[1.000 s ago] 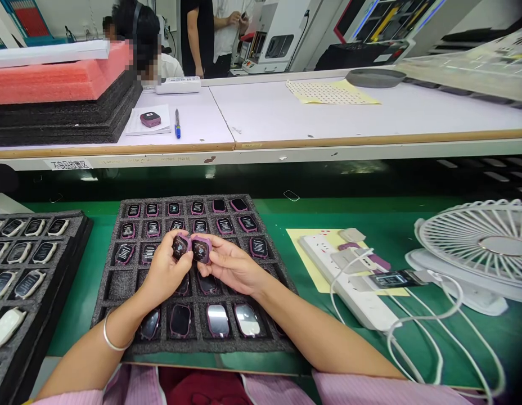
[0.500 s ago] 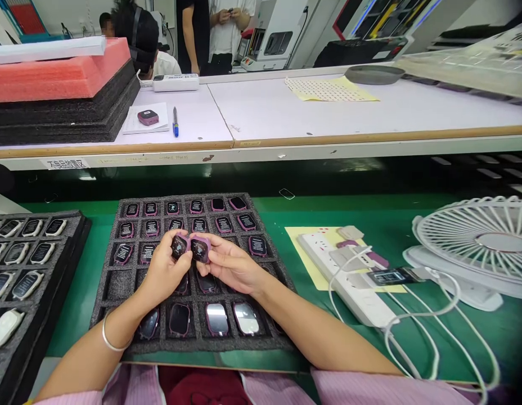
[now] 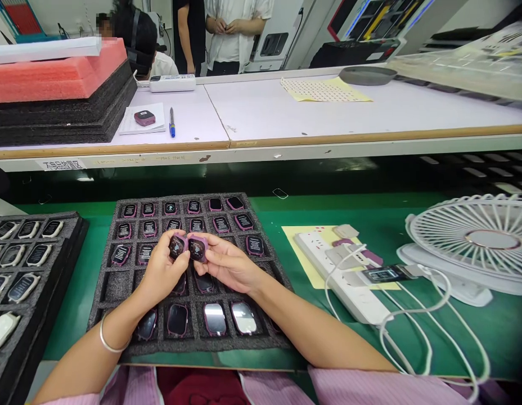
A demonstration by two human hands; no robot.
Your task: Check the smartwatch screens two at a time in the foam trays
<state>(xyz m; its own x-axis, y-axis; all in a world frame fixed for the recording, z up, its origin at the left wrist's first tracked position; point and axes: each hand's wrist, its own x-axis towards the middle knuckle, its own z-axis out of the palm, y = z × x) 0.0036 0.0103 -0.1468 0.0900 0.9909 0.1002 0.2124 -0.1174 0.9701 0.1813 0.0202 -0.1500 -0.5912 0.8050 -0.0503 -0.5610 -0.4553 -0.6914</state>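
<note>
My left hand (image 3: pixel 162 270) pinches a small purple-cased smartwatch body (image 3: pixel 177 246), and my right hand (image 3: pixel 229 264) pinches a matching one (image 3: pixel 197 250). The two watch bodies nearly touch above a black foam tray (image 3: pixel 117 286). Rows of similar watch bodies sit in its square pockets, screens up; the nearest row looks glossier and mirror-like. My hands hide the pockets directly below them. A thin silver bangle (image 3: pixel 111 336) circles my left wrist.
A second foam tray of pale-rimmed watches (image 3: pixel 71 236) lies left. To the right are a white power strip (image 3: pixel 341 278) on yellow paper, cables and a white fan (image 3: pixel 467 242). Beyond, on a raised white bench, are stacked foam sheets (image 3: pixel 54 73); two co-workers (image 3: pixel 138 39) stand or sit behind.
My hands keep hold of both watch bodies and stay close together. The whole view has drifted slightly left and upward. The standing co-worker's hands have lowered.
</note>
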